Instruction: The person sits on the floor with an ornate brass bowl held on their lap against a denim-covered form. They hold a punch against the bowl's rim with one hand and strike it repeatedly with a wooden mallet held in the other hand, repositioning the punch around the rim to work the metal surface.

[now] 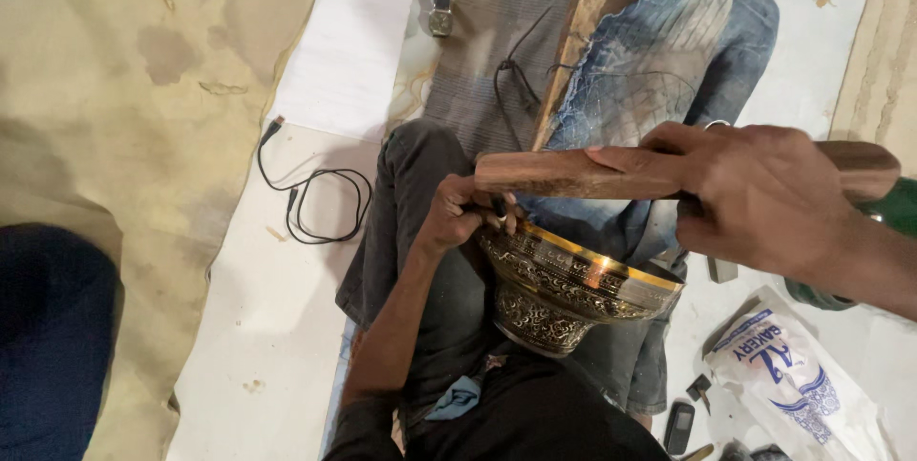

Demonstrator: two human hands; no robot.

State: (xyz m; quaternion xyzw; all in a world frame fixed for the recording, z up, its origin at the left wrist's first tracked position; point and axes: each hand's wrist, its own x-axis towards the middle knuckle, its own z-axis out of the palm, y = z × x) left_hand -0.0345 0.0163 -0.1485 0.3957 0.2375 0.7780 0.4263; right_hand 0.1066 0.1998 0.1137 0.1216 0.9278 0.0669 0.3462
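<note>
Floor work: white sheeting (287, 327) laid over a stained tan mat (124, 60), me seated with legs out, jeans (678, 41) ahead, dark trousers under the piece.

Brass bowl (573, 294), heavily engraved, polished rim band, rests tilted on my lap, mouth turned up and away toward the far right. Its rim runs on a slant from near my left hand down to the right.

Left hand (463, 217) sits at the bowl's far-left rim, fingers closed tight round a small dark punch (499, 208), tip set against the rim. Point of contact is hidden by my knuckles.

Right hand (755, 193) is wrapped shut round a wooden mallet bar (573, 174), thumb along the top. The bar's long axis lies nearly level, left to right, its free end hanging just above and beside the punch. So the punch is directly left of my right hand, at the bar's tip, close but apart; the left hand is the nearer one to the bowl.

Round about: black cable (320, 203) looped on the sheeting toward the left edge, long wooden plank (583, 31) across the jeans, printed plastic bag (798, 375) and a small dark phone (679, 426) near the right corner.
</note>
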